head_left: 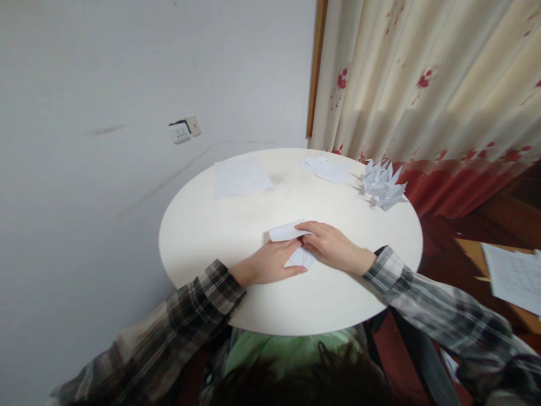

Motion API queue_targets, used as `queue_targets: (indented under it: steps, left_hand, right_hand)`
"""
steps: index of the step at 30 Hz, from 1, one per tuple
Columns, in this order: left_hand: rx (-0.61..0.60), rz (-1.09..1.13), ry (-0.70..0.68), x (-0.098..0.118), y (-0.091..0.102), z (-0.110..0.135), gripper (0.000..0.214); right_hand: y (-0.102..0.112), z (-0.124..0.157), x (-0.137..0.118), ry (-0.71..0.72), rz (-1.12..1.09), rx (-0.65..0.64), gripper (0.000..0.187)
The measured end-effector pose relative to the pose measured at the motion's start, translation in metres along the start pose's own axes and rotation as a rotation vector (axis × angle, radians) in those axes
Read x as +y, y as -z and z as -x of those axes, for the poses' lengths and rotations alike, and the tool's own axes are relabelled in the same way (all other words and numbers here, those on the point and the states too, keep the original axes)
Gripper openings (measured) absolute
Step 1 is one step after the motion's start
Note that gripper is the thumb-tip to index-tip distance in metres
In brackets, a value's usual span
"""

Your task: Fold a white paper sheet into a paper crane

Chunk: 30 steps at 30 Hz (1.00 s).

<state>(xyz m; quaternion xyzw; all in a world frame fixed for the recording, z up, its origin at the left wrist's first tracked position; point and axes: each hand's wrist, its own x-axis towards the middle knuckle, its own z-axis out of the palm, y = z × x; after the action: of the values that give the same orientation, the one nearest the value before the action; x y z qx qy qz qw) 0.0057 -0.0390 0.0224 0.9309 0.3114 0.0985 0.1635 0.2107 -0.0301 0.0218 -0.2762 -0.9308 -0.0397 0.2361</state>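
A small white sheet of paper, partly folded, lies on the round cream table near its middle. My left hand rests on the paper's lower left part, fingers pressed flat on it. My right hand covers the right side, its fingertips pinching down a folded flap. Both sleeves are plaid. Part of the paper shows between the hands; the rest is hidden under them.
A flat white sheet lies at the table's far left. More loose white papers sit at the far edge. A pile of folded paper figures stands at the far right. A curtain hangs behind, and a wall socket is on the left wall.
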Motion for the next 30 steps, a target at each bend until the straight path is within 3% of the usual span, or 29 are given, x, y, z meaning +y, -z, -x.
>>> queue_targets:
  steps: [30]
  left_hand:
    - [-0.012, 0.054, 0.033, 0.0022, 0.0009, 0.0013, 0.060]
  right_hand:
    - [-0.0050, 0.0026, 0.0025, -0.023, -0.104, -0.042, 0.010]
